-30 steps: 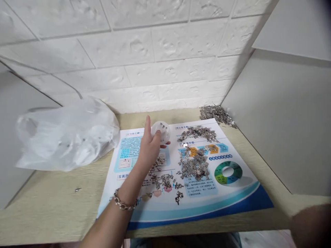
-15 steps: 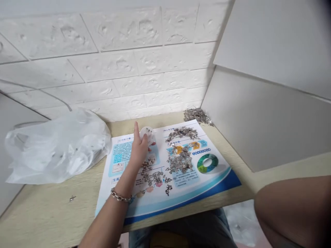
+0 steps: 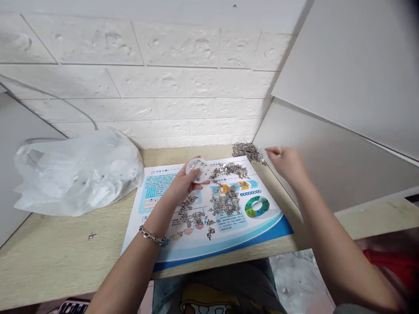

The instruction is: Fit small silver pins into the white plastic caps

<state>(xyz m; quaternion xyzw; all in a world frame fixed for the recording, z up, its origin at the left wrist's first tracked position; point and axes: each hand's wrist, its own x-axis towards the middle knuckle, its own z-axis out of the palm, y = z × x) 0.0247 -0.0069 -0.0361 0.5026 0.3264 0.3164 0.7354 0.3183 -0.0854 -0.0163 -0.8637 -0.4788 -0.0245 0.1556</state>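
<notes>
My left hand [image 3: 183,183] grips a round white disc [image 3: 200,171], thumb on top; small dark marks or slots show on its face. Under and beside this hand, small metal pieces [image 3: 198,218] lie scattered on a printed paper sheet [image 3: 147,248]. Out to the right, my right hand [image 3: 286,163] is raised near the side panel with its fingers pinched. Something pale and blurred shows at its fingertips, too small to name. Just left of these fingertips lies a heap of small metal pieces [image 3: 247,151]. More clusters of metal pieces [image 3: 227,200] rest on the sheet's right half.
A translucent plastic bag [image 3: 78,174] with pale items inside stands on the left of the wooden table [image 3: 59,257]. One loose metal piece [image 3: 92,236] lies before it. A white brick-pattern wall [image 3: 170,87] closes the back, and a grey panel [image 3: 327,152] the right.
My right hand has come up from the lower right edge to beside the rear heap. The left hand has shifted slightly right, and the disc now faces up. The camera view has moved a little.
</notes>
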